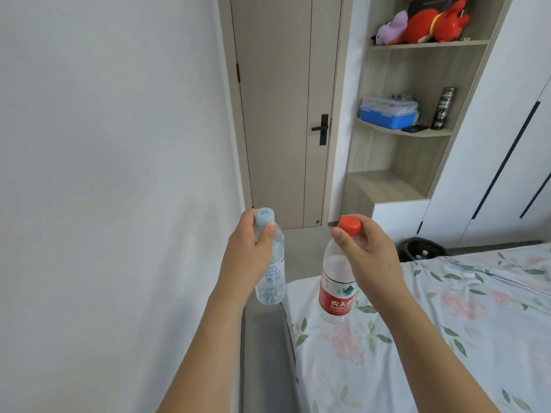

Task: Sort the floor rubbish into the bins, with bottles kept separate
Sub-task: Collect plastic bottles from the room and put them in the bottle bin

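- A plain white wall (104, 174) fills the left of the view, with a closed wooden door (283, 114) at the end of a narrow strip of grey floor (304, 251).
- The left hand (249, 257) grips the neck of a clear water bottle with a pale blue cap (272, 278), fingers curled round it and thumb pressed just below the cap; the bottle hangs upright, off the floor, beside the bed's grey edge (265, 338).
- The right hand (366, 257) pinches a red-capped water bottle with a red label (337, 296) at its neck, fingers wrapped just under the cap; it hangs upright over the corner of the floral bedsheet (447, 323).
- Both bottles look empty or nearly so, and are held apart, not touching.
- Corner shelves (417, 144) to the right carry plush toys (432, 25) and a blue plastic box (387, 116); a dark round container (420, 248), possibly a bin, sits on the floor below, partly hidden by the bed.
- No bottle bin is clearly in view, so the step in hand appears to be carrying both bottles to it; firm neck grips should keep the light bottles from swinging, and both belong in one bin, away from other rubbish.
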A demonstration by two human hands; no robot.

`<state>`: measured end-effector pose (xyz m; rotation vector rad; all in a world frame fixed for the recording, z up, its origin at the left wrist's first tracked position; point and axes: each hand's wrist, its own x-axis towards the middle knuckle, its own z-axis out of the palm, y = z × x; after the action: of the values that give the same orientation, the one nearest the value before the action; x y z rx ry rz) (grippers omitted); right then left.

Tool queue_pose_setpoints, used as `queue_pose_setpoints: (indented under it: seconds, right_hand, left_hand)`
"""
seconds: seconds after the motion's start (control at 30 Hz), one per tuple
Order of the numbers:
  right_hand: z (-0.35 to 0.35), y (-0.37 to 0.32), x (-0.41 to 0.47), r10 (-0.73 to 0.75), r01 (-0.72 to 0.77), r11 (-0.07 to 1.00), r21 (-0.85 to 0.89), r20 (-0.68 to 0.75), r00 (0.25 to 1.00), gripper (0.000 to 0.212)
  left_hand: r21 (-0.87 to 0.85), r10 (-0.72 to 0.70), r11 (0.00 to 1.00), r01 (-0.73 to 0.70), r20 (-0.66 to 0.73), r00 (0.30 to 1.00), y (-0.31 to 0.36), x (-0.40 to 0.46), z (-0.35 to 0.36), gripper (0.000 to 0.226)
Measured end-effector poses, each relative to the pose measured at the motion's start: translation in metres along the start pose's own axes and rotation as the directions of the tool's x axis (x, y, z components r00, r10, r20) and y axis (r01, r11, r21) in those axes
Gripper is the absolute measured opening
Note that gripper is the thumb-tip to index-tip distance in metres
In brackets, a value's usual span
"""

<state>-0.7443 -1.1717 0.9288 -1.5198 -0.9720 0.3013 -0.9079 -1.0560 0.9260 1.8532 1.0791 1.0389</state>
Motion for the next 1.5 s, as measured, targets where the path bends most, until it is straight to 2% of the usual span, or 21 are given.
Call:
queue_pose_setpoints:
  seconds: [0.27,0.4,0.63,0.87,1.03,1.2,1.43,1.5]
  right_hand:
    - [-0.013,0.019,0.091,0.009,-0.013,0.999,-0.034,-0.120,0.993,0.008]
    - [-0.016,0.045,0.132,0.014,-0.013,1.000,0.005,-0.189,0.982,0.008]
    - [0.022,0.100,0.246,0.055,-0.059,0.998,-0.017,-0.190,0.980,0.008]
    - [0.077,0.148,0.403,0.117,-0.129,0.991,-0.035,-0.241,0.963,0.009]
    - [0.090,0.151,0.496,0.082,-0.108,0.992,-0.071,-0.296,0.952,0.011]
    - [0.098,0.163,0.546,0.042,-0.064,0.996,-0.055,-0.333,0.942,0.008]
    - [0.140,0.205,0.646,0.049,-0.059,0.998,-0.017,-0.356,0.933,0.010]
    - [0.151,0.223,0.683,0.037,-0.050,0.999,-0.020,-0.405,0.914,0.013]
  left_hand:
    - [0.025,0.052,0.998,-0.054,0.068,0.996,0.002,0.119,0.045,0.015]
    - [0.002,0.107,0.994,-0.108,0.093,0.990,0.001,0.158,0.073,0.014]
    - [-0.020,0.090,0.996,-0.088,0.138,0.986,-0.034,0.277,0.124,0.018]
    - [-0.072,0.169,0.985,-0.157,0.227,0.959,-0.043,0.449,0.170,0.015]
    - [-0.111,0.189,0.980,-0.167,0.231,0.954,-0.048,0.548,0.186,0.018]
    - [-0.160,0.196,0.973,-0.164,0.213,0.957,-0.059,0.593,0.212,0.016]
    - [-0.149,0.196,0.976,-0.161,0.264,0.945,-0.093,0.699,0.248,0.011]
    - [-0.159,0.213,0.972,-0.173,0.278,0.937,-0.108,0.742,0.268,0.011]
